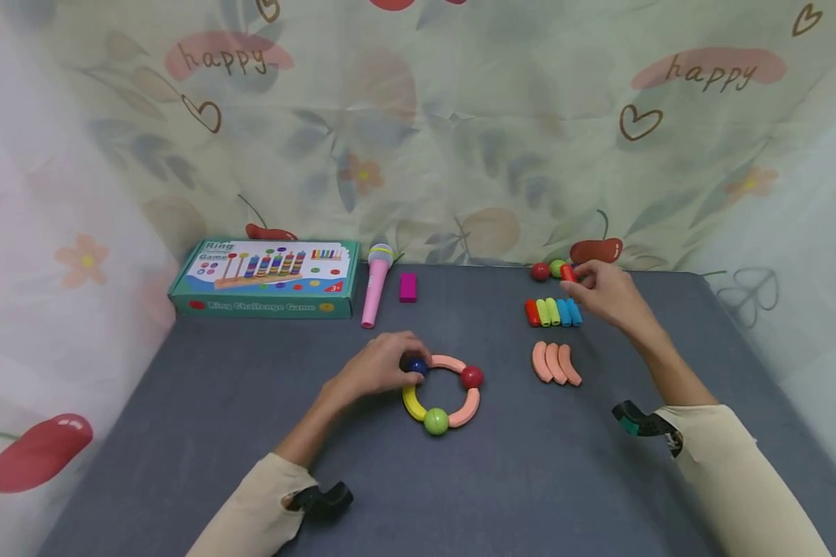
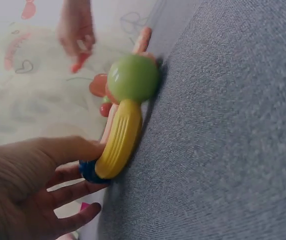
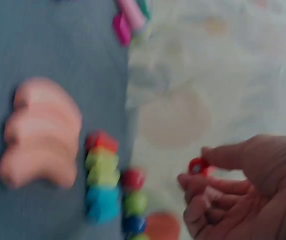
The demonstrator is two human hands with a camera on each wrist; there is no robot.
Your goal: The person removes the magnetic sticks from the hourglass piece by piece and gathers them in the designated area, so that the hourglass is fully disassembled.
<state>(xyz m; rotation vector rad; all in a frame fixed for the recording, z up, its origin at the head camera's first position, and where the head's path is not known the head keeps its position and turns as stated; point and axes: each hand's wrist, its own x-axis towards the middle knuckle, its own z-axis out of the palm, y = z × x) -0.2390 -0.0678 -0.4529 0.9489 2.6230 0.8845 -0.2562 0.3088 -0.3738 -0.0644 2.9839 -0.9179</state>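
My left hand (image 1: 379, 365) holds a blue ball (image 1: 416, 367) between thumb and fingers. The ball is part of a ring lying on the table, with a yellow curved bar (image 1: 413, 404), a green ball (image 1: 436, 422), a red ball (image 1: 471, 377) and two pink curved bars (image 1: 465, 408). Raised at the back right, my right hand (image 1: 609, 294) pinches a short red rod (image 1: 567, 272). A pale spot shows in the rod's end (image 3: 197, 168) in the right wrist view. Below that hand lies a row of short red, yellow-green and blue rods (image 1: 553, 312).
Three pink curved bars (image 1: 556, 363) lie side by side in front of the rods. Loose balls (image 1: 540, 271) line the table's back edge, partly hidden by the right hand. A boxed game (image 1: 265, 280), a pink toy microphone (image 1: 376, 286) and a magenta block (image 1: 408, 288) stand at the back left.
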